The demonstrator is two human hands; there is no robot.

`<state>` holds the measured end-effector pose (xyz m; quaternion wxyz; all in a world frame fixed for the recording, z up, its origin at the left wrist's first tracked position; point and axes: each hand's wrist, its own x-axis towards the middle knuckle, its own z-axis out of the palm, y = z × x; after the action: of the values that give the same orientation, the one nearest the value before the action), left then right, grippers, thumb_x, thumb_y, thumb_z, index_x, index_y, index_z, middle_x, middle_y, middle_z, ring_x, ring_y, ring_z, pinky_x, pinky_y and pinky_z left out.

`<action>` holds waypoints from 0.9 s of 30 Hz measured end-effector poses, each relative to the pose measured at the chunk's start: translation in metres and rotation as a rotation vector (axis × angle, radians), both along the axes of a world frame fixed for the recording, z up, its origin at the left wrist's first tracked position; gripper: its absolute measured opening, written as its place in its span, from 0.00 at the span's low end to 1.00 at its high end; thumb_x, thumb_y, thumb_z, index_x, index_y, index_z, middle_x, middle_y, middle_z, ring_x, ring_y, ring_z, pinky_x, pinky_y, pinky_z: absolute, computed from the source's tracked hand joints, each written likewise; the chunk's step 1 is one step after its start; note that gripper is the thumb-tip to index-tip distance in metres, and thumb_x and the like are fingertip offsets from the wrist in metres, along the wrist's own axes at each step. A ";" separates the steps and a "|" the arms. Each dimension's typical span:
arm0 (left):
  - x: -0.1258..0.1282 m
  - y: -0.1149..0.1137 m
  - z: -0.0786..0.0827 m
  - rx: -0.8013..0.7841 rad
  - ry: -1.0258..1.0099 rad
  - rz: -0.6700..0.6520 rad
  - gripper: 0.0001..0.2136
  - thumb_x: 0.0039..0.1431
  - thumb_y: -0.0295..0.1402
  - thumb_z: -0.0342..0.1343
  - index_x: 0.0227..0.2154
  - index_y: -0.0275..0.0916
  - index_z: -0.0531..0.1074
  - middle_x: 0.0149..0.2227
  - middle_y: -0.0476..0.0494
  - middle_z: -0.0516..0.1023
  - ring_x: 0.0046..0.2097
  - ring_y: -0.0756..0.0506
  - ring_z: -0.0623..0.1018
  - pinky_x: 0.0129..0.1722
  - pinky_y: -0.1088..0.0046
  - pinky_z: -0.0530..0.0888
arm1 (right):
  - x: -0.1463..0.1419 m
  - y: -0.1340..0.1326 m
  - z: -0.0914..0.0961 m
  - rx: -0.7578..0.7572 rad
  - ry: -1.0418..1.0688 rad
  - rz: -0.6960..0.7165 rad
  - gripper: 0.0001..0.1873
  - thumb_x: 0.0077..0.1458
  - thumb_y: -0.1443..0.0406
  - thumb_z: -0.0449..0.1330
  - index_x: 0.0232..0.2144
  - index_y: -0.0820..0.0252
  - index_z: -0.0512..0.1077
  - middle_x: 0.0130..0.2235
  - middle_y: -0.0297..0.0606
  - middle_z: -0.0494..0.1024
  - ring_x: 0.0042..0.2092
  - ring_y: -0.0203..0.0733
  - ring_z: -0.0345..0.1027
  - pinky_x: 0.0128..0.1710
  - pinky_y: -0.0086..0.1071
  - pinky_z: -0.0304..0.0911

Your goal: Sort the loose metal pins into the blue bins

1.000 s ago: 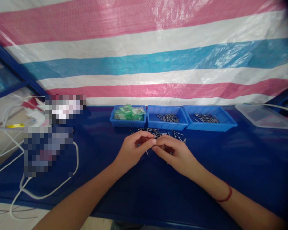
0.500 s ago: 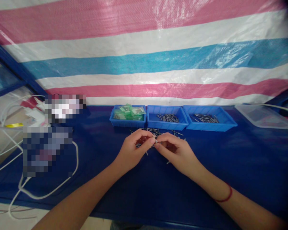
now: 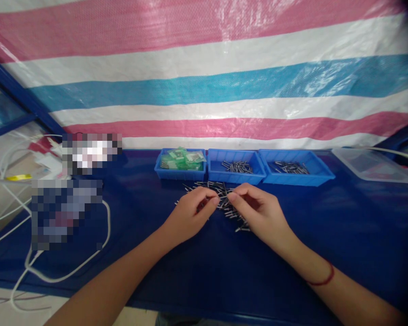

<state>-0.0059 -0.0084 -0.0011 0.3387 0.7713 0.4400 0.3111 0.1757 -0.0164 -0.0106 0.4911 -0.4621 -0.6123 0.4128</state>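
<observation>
My left hand is closed in a pinch, thumb against fingertips, over the left side of a loose pile of slim metal pins on the blue table. Opposite it, my right hand is also pinched, at the pile's right side. A small gap separates the two sets of fingertips. Whatever either pinch holds is too small or hidden to name. The pins look dark and silvery, lie in many directions, and are partly covered by both hands. Their exact kind is unclear.
Behind the pile stand three blue bins: the left bin holds green packets, the middle bin and right bin hold metal pins. A clear plastic lid lies at right. White cables and blurred-out items occupy the left.
My hands have drawn apart; their fingertips met around a small pale piece before. My right hand shifted slightly right, and more of the pile shows between them.
</observation>
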 end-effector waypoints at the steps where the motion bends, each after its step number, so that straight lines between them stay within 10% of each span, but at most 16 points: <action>1: -0.001 0.000 0.002 0.042 0.046 -0.006 0.10 0.64 0.37 0.47 0.36 0.37 0.70 0.33 0.46 0.74 0.34 0.49 0.72 0.35 0.75 0.68 | 0.002 0.002 0.001 -0.031 0.011 -0.015 0.14 0.55 0.59 0.59 0.22 0.60 0.68 0.21 0.31 0.65 0.23 0.32 0.56 0.23 0.29 0.53; 12: -0.022 0.011 0.002 0.342 0.586 -0.105 0.15 0.61 0.42 0.52 0.45 0.40 0.72 0.45 0.41 0.73 0.45 0.42 0.72 0.47 0.63 0.67 | 0.071 0.049 0.011 -0.301 0.645 -0.428 0.12 0.50 0.55 0.61 0.29 0.57 0.71 0.32 0.34 0.71 0.21 0.28 0.53 0.16 0.27 0.50; 27: -0.024 0.017 -0.004 0.332 0.639 -0.236 0.09 0.63 0.35 0.51 0.38 0.39 0.74 0.40 0.44 0.74 0.40 0.47 0.73 0.42 0.72 0.68 | 0.024 0.025 0.002 -0.384 0.294 -0.077 0.11 0.49 0.58 0.61 0.29 0.61 0.72 0.26 0.32 0.68 0.23 0.30 0.57 0.18 0.26 0.51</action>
<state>-0.0295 0.0083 -0.0053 0.0881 0.9193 0.3750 0.0806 0.2000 0.0085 -0.0091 0.4933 -0.5050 -0.4265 0.5655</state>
